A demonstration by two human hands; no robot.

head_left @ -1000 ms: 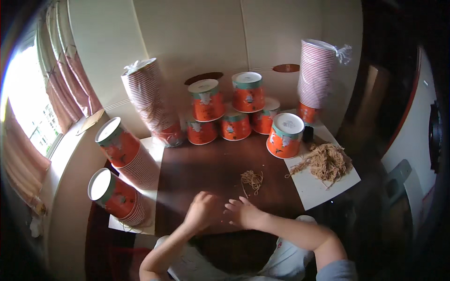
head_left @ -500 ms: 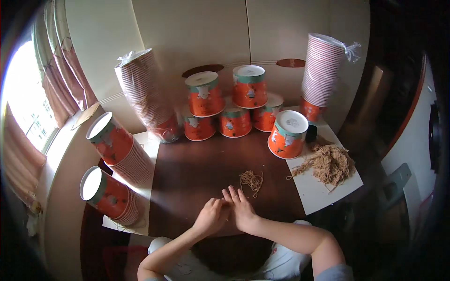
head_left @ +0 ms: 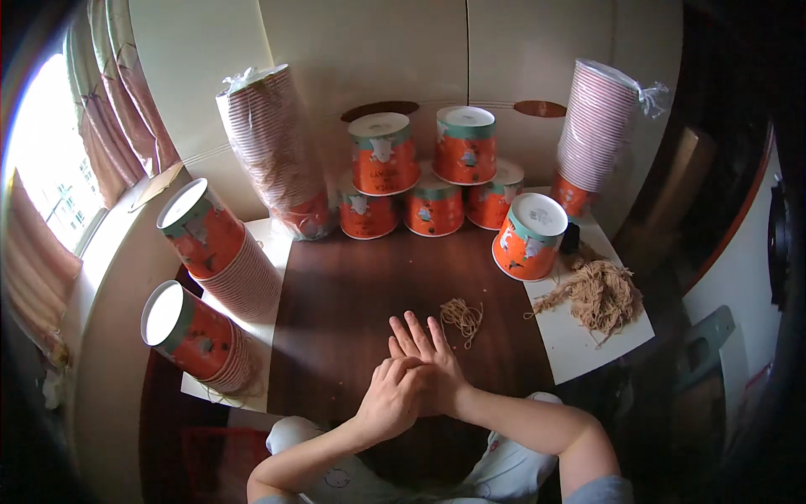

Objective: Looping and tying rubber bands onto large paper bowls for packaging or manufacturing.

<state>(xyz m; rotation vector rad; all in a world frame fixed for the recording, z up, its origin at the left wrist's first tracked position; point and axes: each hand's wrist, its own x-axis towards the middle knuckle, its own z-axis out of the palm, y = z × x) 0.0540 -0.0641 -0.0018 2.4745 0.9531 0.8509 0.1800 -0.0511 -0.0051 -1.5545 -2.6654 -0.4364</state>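
Observation:
My right hand (head_left: 435, 366) is raised over the near part of the brown table (head_left: 369, 286), its fingers stretched and spread. Across its palm area lies my left hand (head_left: 391, 395), fingers curled and touching it; whatever they may pinch is hidden. Just beyond my fingertips is a small loose bundle of tan string (head_left: 463, 322). A larger tangled heap of tan string (head_left: 601, 296) rests on a white sheet (head_left: 588, 349) at the right. Beside that heap, an orange paper cup (head_left: 526, 248) with a green band stands upside down.
Upturned orange cups form a small pyramid (head_left: 435, 210) at the back. Tall wrapped cup stacks (head_left: 267, 139) flank it, the other stack (head_left: 594, 126) at right. Two nested cup stacks (head_left: 239, 273) lean on the left, on a white sheet (head_left: 262, 336). A curtained window is far left.
My left hand has slid further over my right hand, and the right fingers now spread wider. The whole view has shifted slightly; the cups and string keep their places.

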